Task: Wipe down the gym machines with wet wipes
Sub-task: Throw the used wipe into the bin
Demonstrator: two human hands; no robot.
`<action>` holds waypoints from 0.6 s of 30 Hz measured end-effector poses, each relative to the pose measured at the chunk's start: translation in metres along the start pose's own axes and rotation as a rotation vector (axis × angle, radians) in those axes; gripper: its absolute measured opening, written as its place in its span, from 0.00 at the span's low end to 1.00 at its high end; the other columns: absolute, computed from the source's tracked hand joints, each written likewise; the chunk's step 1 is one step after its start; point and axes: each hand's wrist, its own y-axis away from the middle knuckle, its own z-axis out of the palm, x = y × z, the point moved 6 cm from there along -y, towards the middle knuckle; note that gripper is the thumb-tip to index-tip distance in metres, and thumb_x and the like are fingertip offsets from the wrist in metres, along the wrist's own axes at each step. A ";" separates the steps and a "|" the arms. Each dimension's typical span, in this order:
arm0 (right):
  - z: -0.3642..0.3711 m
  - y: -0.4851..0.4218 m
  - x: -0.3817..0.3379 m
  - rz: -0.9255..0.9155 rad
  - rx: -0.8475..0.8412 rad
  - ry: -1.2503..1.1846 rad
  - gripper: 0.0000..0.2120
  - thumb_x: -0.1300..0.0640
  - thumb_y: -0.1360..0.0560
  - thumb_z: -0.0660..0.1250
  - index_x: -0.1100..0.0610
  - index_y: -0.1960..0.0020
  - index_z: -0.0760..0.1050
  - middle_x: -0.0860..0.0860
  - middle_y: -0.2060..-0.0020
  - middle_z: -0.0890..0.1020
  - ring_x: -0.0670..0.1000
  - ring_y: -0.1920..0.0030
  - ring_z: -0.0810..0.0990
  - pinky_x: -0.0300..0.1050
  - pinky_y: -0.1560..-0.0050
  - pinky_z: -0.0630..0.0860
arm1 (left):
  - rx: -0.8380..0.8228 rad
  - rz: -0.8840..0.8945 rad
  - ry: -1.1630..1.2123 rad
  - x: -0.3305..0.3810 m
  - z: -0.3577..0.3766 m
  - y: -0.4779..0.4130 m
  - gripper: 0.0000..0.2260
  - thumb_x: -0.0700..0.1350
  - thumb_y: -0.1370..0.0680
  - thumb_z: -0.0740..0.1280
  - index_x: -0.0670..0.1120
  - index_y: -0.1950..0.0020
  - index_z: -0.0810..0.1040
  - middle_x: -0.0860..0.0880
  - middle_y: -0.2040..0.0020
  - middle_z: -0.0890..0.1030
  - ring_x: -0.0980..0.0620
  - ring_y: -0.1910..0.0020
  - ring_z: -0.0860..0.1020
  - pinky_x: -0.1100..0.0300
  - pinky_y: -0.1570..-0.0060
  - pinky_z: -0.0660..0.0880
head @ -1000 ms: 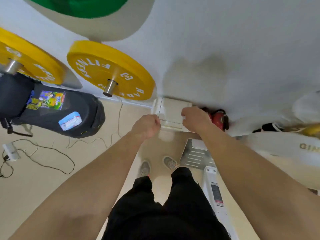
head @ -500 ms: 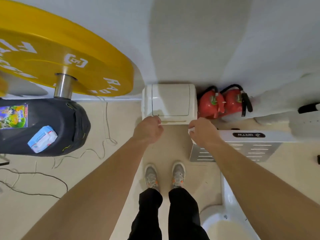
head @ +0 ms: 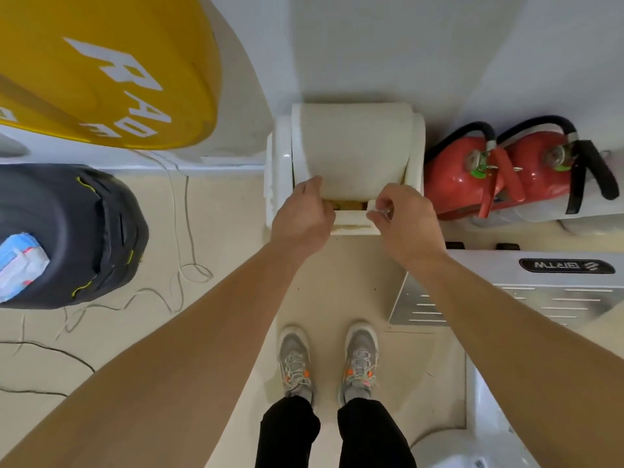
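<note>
Nearest to the camera are the person's black trousers (head: 290, 430) and grey shoes (head: 293, 359), which stand on the pale floor (head: 223, 228). Both bare forearms reach forward from the lower corners, and the two hands are a little apart in front of a white bin (head: 278, 184).

The left hand (head: 300, 217) has its fingers only lightly bent. Their tips press against the lower edge of the bin's swing flap (head: 351, 146), which is tilted inward, so a narrow gap shows below it with something brownish inside.

The right hand (head: 405, 221) is closed in a pinch: thumb and forefinger hold a small, crumpled, whitish wet wipe (head: 377, 208) just at the right end of that gap, over the bin's front rim. The wipe is so small and partly covered by the fingers that its shape cannot be told well.

To the right, near the person, is a white gym machine (head: 557, 288) with a dark label. Left of the person a black bag (head: 67, 231) lies on the floor with a pack of wipes (head: 18, 268) on top, and thin cables (head: 189, 258) lie beside it.

Farther away, two red fire extinguishers (head: 456, 177) are just beside the bin on its right. A yellow weight plate (head: 101, 62) is at the upper left, before the white wall (head: 371, 45).
</note>
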 end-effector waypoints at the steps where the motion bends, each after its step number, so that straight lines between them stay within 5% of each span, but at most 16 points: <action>1: 0.001 -0.004 -0.001 -0.013 0.009 -0.005 0.05 0.60 0.24 0.71 0.57 0.54 0.75 0.52 0.55 0.77 0.53 0.59 0.77 0.51 0.56 0.78 | 0.002 0.007 -0.005 0.000 -0.002 -0.001 0.25 0.46 0.17 0.58 0.49 0.20 0.58 0.50 0.24 0.66 0.48 0.29 0.70 0.53 0.37 0.69; 3: 0.003 -0.011 -0.002 -0.028 0.033 -0.014 0.02 0.63 0.24 0.70 0.58 0.52 0.78 0.52 0.53 0.77 0.53 0.57 0.78 0.51 0.53 0.79 | 0.015 0.018 -0.013 -0.001 -0.006 -0.002 0.26 0.46 0.17 0.58 0.50 0.19 0.55 0.50 0.25 0.67 0.48 0.30 0.70 0.53 0.38 0.70; 7: 0.009 -0.015 -0.009 -0.026 0.007 0.038 0.12 0.63 0.22 0.67 0.60 0.39 0.80 0.55 0.42 0.78 0.56 0.44 0.79 0.45 0.42 0.75 | 0.011 0.035 -0.024 0.002 -0.010 -0.003 0.28 0.45 0.17 0.59 0.49 0.19 0.54 0.51 0.22 0.64 0.49 0.28 0.69 0.53 0.37 0.71; 11: 0.016 -0.006 -0.015 -0.049 -0.026 0.122 0.10 0.63 0.23 0.64 0.63 0.44 0.80 0.56 0.42 0.79 0.57 0.47 0.80 0.52 0.48 0.79 | -0.017 0.030 -0.011 0.004 -0.008 -0.004 0.29 0.45 0.18 0.60 0.49 0.19 0.55 0.52 0.21 0.62 0.48 0.29 0.70 0.52 0.37 0.72; 16: 0.015 0.011 -0.012 -0.022 -0.068 0.148 0.14 0.59 0.21 0.63 0.55 0.37 0.78 0.49 0.40 0.76 0.52 0.44 0.78 0.46 0.50 0.76 | 0.007 0.039 0.010 0.006 -0.015 0.008 0.24 0.44 0.18 0.59 0.46 0.21 0.59 0.50 0.24 0.66 0.48 0.32 0.72 0.57 0.44 0.69; 18: 0.011 0.019 -0.014 -0.016 -0.088 0.169 0.14 0.58 0.21 0.63 0.55 0.36 0.78 0.49 0.39 0.75 0.52 0.45 0.78 0.45 0.51 0.74 | -0.013 0.030 0.002 0.005 -0.021 0.019 0.24 0.45 0.17 0.59 0.46 0.20 0.59 0.49 0.24 0.67 0.47 0.29 0.70 0.56 0.39 0.68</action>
